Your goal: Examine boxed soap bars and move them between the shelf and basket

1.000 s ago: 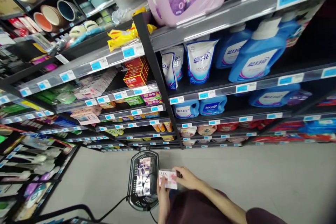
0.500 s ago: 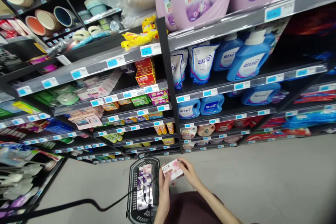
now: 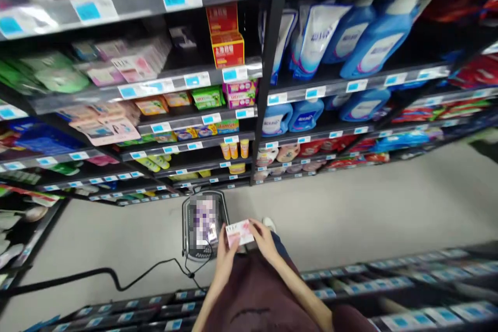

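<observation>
Rising ahead of the person, black shelving (image 3: 271, 41) carries packed tiers of household goods, its edges lined with blue-and-white price labels (image 3: 231, 73). Grey floor (image 3: 350, 202) spreads below it, and more shelf edges (image 3: 369, 285) run along the bottom of the view. Maroon clothing (image 3: 260, 290) covers the person's torso at lower centre.

To the left of the torso, a black basket (image 3: 202, 255) stands on the floor; its contents are mostly masked by blocky patches. A black cord (image 3: 112, 272) runs from the left edge toward it.

On an upper right shelf, a large blue bottle (image 3: 373, 52) leans in view beside white-and-blue pouches (image 3: 317, 36). To the left of the upright sit stacked red boxes (image 3: 229, 52), and on a lower tier stand 3 orange tubes (image 3: 233, 149). A white shoe (image 3: 269, 224) shows just beyond the right hand.

The left hand (image 3: 224, 254) and right hand (image 3: 264, 241) share 1 white-and-pink box (image 3: 239, 232) between them, in front of the torso and near the basket's right side. The left fingers close on its left end, thumb against the printed face; the right fingers close on its right end. Its lettering is blurred.
</observation>
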`<state>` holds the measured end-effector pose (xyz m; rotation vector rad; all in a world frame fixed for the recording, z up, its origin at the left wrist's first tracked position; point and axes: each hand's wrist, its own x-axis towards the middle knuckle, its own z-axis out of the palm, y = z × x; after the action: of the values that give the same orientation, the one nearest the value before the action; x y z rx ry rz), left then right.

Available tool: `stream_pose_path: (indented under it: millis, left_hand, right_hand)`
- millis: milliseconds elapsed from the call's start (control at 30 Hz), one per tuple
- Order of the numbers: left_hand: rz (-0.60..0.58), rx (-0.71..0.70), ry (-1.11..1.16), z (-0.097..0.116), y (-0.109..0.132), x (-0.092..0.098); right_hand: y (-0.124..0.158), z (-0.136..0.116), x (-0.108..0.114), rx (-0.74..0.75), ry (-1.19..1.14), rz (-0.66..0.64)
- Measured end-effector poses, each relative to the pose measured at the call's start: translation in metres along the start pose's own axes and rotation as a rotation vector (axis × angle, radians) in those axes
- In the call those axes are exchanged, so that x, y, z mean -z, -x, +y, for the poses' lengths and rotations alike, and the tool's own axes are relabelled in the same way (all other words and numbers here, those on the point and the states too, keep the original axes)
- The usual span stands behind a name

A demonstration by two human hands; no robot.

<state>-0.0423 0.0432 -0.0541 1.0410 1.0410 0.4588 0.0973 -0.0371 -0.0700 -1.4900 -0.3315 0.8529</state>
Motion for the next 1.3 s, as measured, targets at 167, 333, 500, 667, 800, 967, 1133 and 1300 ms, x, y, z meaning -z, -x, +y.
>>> stream_pose_path:
  millis: [167, 333, 500, 667, 800, 967, 1133, 1300]
  left_hand:
    - [-0.073, -0.064, -0.002, 0.005, 0.0, 0.009]
    - [-0.034, -0.093, 0.058, 0.0, 0.0, 0.023]
    - [0.016, -0.065, 0.137, -0.008, -0.001, 0.032]
    - [0.005, -0.09, 0.116, -0.005, -0.006, 0.033]
    - [-0.031, -0.086, 0.074, -0.002, -0.008, 0.03]
    - [-0.071, -0.075, 0.051, -0.001, -0.01, 0.027]
    - [-0.085, -0.073, 0.052, -0.002, -0.012, 0.031]
    - [-0.072, -0.086, 0.058, -0.002, -0.012, 0.037]
  right_hand:
    - [0.017, 0.002, -0.011, 0.046, -0.082, 0.11]
    - [0.022, -0.002, -0.024, 0.056, -0.108, 0.095]
    - [0.021, 0.0, -0.03, 0.046, -0.116, 0.056]
    - [0.02, -0.002, -0.029, 0.04, -0.108, 0.047]
    - [0.02, -0.002, -0.025, 0.013, -0.094, 0.08]
    - [0.02, 0.0, -0.021, 0.02, -0.069, 0.118]
    - [0.019, 0.004, -0.024, 0.025, -0.062, 0.113]
    - [0.019, 0.006, -0.029, 0.025, -0.094, 0.073]
